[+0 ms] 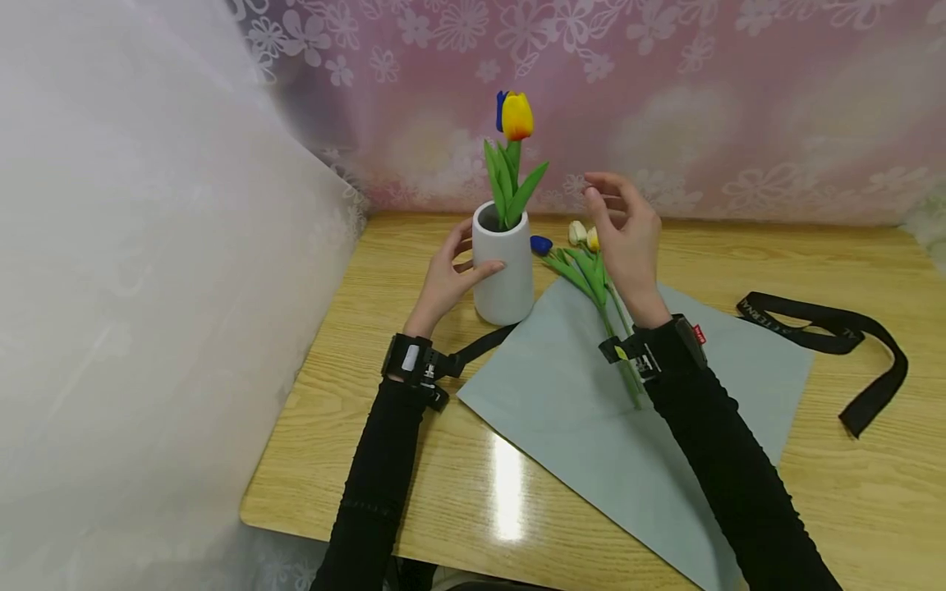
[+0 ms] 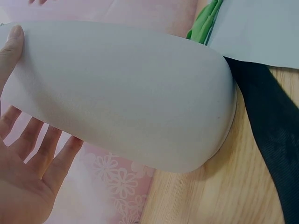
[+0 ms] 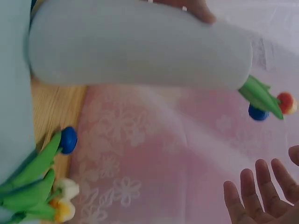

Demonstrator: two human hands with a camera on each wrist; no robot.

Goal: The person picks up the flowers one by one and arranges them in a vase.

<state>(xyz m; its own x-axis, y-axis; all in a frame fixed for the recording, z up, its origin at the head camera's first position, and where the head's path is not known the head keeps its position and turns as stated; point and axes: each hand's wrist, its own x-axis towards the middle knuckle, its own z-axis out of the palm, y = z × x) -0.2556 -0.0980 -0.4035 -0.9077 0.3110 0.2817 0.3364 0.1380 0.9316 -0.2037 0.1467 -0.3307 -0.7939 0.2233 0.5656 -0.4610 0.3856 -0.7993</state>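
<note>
A white vase (image 1: pixel 503 275) stands upright at the back left of the table, a yellow-and-orange tulip (image 1: pixel 517 116) and a blue tulip (image 1: pixel 500 111) rising from its mouth. My left hand (image 1: pixel 452 275) holds the vase from the left, thumb across its front and fingers behind; the left wrist view shows the vase (image 2: pixel 121 88) between them. Held in the air right of the vase, my right hand (image 1: pixel 628 238) is empty, its fingers loosely bent. In the right wrist view its fingers (image 3: pixel 268 184) are spread apart, away from the tulips.
More tulips, with a blue head (image 1: pixel 541 245), a white head (image 1: pixel 577 232) and a yellow one, lie on a grey-green paper sheet (image 1: pixel 562 410) beneath my right arm. A black ribbon (image 1: pixel 879 353) curls at the right. Flowered pink cloth (image 1: pixel 443 107) hangs behind the table.
</note>
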